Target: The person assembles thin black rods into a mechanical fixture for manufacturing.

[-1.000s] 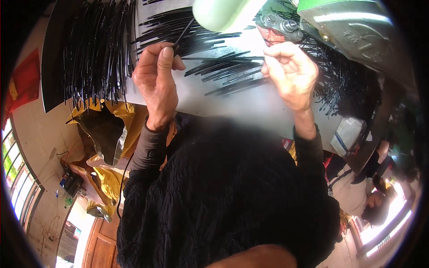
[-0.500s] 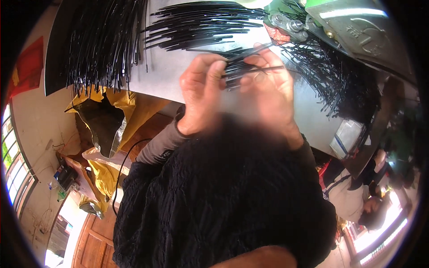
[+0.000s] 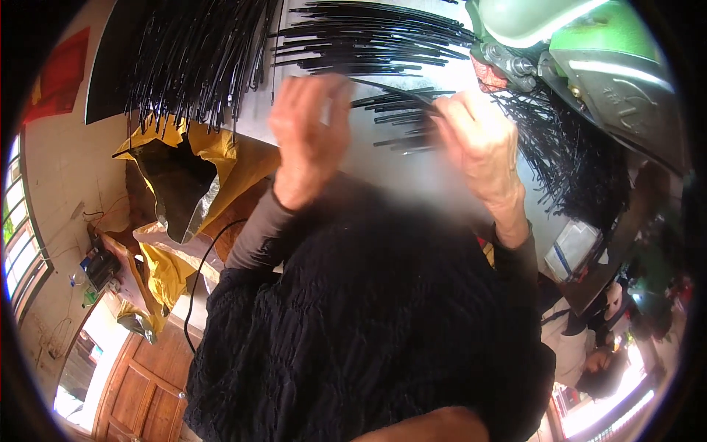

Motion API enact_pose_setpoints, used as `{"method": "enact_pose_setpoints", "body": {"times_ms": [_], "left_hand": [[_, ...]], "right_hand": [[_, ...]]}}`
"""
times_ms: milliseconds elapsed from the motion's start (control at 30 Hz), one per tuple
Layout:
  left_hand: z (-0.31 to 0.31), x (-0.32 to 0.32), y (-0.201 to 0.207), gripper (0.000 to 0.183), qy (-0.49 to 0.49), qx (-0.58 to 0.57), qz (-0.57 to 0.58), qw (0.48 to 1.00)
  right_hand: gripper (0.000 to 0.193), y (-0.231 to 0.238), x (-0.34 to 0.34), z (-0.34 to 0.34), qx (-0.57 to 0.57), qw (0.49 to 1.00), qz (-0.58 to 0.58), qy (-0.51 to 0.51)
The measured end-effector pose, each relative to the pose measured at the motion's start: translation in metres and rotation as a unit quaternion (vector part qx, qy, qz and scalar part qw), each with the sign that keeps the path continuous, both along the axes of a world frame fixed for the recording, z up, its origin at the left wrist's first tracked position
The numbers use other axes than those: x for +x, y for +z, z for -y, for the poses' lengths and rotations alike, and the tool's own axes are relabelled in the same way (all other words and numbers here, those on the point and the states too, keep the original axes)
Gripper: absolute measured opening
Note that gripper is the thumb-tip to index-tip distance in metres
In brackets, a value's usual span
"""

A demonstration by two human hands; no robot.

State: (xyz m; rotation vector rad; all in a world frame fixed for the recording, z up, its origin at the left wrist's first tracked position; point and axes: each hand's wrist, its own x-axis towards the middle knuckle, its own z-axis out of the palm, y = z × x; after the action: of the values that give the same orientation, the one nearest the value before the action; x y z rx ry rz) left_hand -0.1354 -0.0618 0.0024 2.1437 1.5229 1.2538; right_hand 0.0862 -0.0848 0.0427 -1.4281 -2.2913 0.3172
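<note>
One thin black strip (image 3: 394, 87) spans the gap between my hands, bowed slightly above the grey table (image 3: 545, 221). My left hand (image 3: 309, 121), blurred by motion, is closed around its left end. Closed fingers of my right hand (image 3: 479, 136) grip the other end, their tips partly hidden. Below the strip lies a small group of similar black strips (image 3: 405, 118), partly behind my right hand. Farther back is a larger row of black strips (image 3: 368, 37) laid side by side.
Long black strips (image 3: 199, 66) hang over the table's left edge. A green and grey machine (image 3: 611, 74) stands at the far right beside a tangled heap of black strips (image 3: 560, 147). A clear flat case (image 3: 572, 249) lies at the right edge. Below left is an open yellow sack (image 3: 243, 173).
My hands have moved apart, the left to the left and the right to the right, with the strip now stretched between them. The view has shifted slightly.
</note>
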Motion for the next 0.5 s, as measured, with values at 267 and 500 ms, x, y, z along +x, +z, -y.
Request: {"method": "enact_pose_setpoints", "body": {"times_ms": [267,500], "left_hand": [[-0.017,-0.02,-0.009,0.012,0.021,-0.025,-0.137,0.99],[-0.012,-0.01,-0.011,0.014,-0.018,-0.038,-0.129,0.991]], "right_hand": [[0.036,-0.019,-0.01,-0.019,0.021,0.999,0.018,-0.017],[0.023,-0.028,0.004,-0.021,0.003,0.999,-0.053,-0.006]]}}
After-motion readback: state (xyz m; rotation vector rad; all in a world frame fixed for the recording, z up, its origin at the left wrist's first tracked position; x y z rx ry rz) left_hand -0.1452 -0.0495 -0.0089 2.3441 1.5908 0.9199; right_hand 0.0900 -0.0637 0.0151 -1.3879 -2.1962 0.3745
